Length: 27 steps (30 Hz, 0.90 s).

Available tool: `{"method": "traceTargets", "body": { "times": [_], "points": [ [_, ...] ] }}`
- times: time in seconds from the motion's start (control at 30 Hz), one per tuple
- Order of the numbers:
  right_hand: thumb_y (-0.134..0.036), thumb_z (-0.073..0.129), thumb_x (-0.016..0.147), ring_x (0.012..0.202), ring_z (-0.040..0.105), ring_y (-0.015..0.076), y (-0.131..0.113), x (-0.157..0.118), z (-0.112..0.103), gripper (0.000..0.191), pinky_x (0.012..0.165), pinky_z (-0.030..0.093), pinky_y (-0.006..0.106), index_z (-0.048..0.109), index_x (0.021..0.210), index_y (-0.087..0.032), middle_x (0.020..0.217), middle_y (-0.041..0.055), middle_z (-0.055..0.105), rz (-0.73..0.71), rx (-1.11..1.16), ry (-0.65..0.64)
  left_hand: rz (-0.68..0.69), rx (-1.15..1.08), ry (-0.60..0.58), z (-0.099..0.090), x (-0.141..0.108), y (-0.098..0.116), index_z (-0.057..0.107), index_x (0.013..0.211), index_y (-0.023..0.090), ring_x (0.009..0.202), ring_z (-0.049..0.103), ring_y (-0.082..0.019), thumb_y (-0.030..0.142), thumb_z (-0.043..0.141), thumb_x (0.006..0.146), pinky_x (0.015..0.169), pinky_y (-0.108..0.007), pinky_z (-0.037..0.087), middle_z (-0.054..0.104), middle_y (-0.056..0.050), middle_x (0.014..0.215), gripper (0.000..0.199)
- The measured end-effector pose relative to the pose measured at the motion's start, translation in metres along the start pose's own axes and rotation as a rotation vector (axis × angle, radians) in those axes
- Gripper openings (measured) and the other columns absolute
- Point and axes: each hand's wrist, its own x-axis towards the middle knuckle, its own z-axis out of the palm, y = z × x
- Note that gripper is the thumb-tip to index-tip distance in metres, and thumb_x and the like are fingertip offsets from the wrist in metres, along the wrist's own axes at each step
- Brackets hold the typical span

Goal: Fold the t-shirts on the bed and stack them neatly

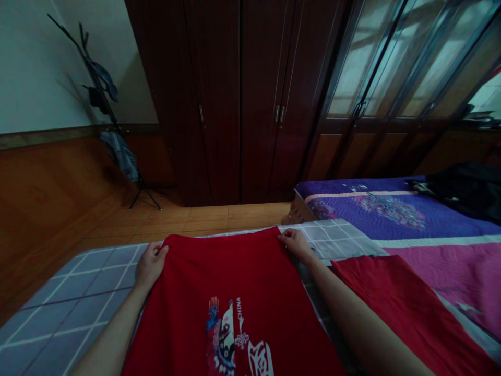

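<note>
A red shirt [235, 271] with a printed mask design and the word CHINA stretches out in front of me, its lower part cut off by the bottom of the view. My left hand [152, 262] pinches its far left corner. At the far right corner, the fingers of my right hand [294, 242] are closed on the cloth. The edge between both hands is pulled nearly straight. Beneath lies a grey checked cloth [90, 292] with white lines. Another red cloth [399, 297] rests to the right, beyond my right forearm.
A bed with a purple cover [352, 209] and a pink part [450, 271] stands at the right, with a black heap of fabric [465, 188] on it. Dark wardrobes [238, 104] line the back. A coat stand [97, 89] with hanging items is at the left.
</note>
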Motion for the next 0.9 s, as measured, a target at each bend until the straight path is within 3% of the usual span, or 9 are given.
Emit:
{"method": "traceTargets", "body": {
  "times": [0.17, 0.3, 0.43, 0.5, 0.7, 0.83, 0.9],
  "points": [
    [-0.038, 0.058, 0.088, 0.089, 0.061, 0.0185, -0.006, 0.001, 0.005, 0.026, 0.08, 0.049, 0.038, 0.062, 0.101, -0.016, 0.098, 0.0042, 0.064, 0.002, 0.032, 0.074, 0.036, -0.143, -0.14, -0.001, -0.007, 0.003, 0.056, 0.103, 0.019, 0.087, 0.067, -0.025, 0.055, 0.056, 0.07, 0.074, -0.032, 0.052, 0.07, -0.009, 0.096, 0.049],
    [-0.037, 0.067, 0.079, 0.076, 0.062, 0.0185, -0.009, 0.005, 0.006, 0.021, 0.075, 0.047, 0.035, 0.065, 0.075, -0.016, 0.07, 0.0006, 0.062, -0.014, 0.108, 0.102, -0.02, -0.297, -0.246, -0.007, -0.013, 0.017, 0.061, 0.091, 0.017, 0.078, 0.066, -0.024, 0.051, 0.068, 0.06, 0.068, -0.032, 0.05, 0.07, -0.006, 0.086, 0.047],
    [-0.034, 0.063, 0.082, 0.069, 0.06, 0.0136, -0.008, 0.007, 0.01, 0.019, 0.068, 0.047, 0.03, 0.061, 0.077, -0.016, 0.074, -0.0005, 0.064, -0.067, 0.294, 0.098, -0.062, -0.499, -0.223, -0.009, -0.019, 0.029, 0.056, 0.081, 0.018, 0.063, 0.061, -0.017, 0.039, 0.069, 0.058, 0.058, -0.026, 0.046, 0.066, 0.0, 0.073, 0.034],
    [-0.029, 0.064, 0.074, 0.066, 0.06, 0.0144, -0.009, 0.006, 0.012, 0.012, 0.062, 0.046, 0.026, 0.062, 0.078, -0.017, 0.072, 0.0001, 0.065, -0.099, 0.423, 0.074, -0.099, -0.643, -0.263, -0.011, -0.022, 0.034, 0.053, 0.08, 0.019, 0.059, 0.058, -0.014, 0.029, 0.07, 0.055, 0.055, -0.023, 0.044, 0.064, 0.003, 0.07, 0.032],
    [-0.025, 0.064, 0.056, 0.057, 0.06, 0.015, -0.014, 0.002, 0.005, 0.03, 0.055, 0.044, 0.025, 0.068, 0.085, -0.017, 0.07, 0.0024, 0.068, -0.157, 0.707, -0.133, -0.216, -0.926, -0.355, -0.024, -0.024, 0.037, 0.059, 0.087, 0.019, 0.066, 0.06, -0.014, 0.008, 0.07, 0.043, 0.061, -0.022, 0.046, 0.064, 0.003, 0.076, 0.047],
    [-0.02, 0.064, 0.049, 0.051, 0.055, 0.0126, -0.011, 0.001, -0.001, 0.012, 0.052, 0.041, 0.024, 0.065, 0.06, -0.017, 0.058, 0.0019, 0.065, -0.164, 0.778, -0.205, -0.063, -0.83, -0.488, -0.03, -0.025, 0.034, 0.057, 0.061, 0.017, 0.056, 0.05, -0.011, 0.013, 0.066, 0.052, 0.054, -0.021, 0.039, 0.056, 0.003, 0.063, 0.013],
    [-0.017, 0.061, 0.047, 0.055, 0.055, 0.0123, -0.008, 0.002, -0.001, 0.005, 0.055, 0.041, 0.024, 0.062, 0.052, -0.018, 0.061, 0.0017, 0.065, -0.175, 0.813, -0.202, 0.061, -0.659, -0.578, -0.032, -0.025, 0.034, 0.054, 0.05, 0.016, 0.054, 0.045, -0.01, 0.014, 0.059, 0.055, 0.053, -0.021, 0.035, 0.052, 0.002, 0.057, 0.007]
  ]
}}
